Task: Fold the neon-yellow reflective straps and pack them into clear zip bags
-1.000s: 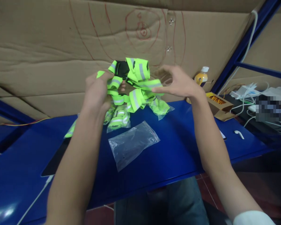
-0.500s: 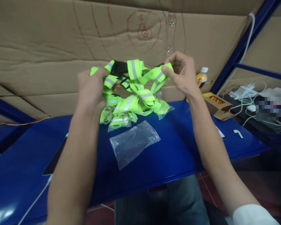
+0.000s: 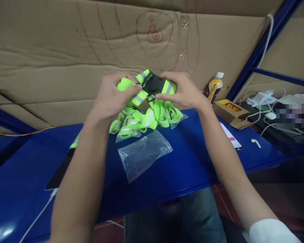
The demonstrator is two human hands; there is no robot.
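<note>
Neon yellow-green straps (image 3: pixel 148 119) with silver reflective stripes hang between my hands, over more bundled straps at the back of the blue table. Closed around the straps on the left is my left hand (image 3: pixel 116 96), its thumb near a black buckle (image 3: pixel 153 84). My right hand (image 3: pixel 182 89) grips the straps on the buckle's right side between thumb and fingers. Clear plastic wraps some of the bundles behind. A flat, clear zip bag (image 3: pixel 145 155) lies on the table in front of them.
To the right are a yellow-labelled bottle (image 3: pixel 215 87), an open cardboard box (image 3: pixel 231 113), a phone (image 3: pixel 230 136), a white earbud (image 3: pixel 255 143) and tangled cables. A dark flat device (image 3: pixel 59 173) lies by my left forearm. Cardboard (image 3: pixel 53 77) backs the blue table (image 3: pixel 187 168).
Both hands have moved closer together, the right one leftward and the left one rightward. The black buckle has shifted right and slightly down between them, and the straps on the right hang lower.
</note>
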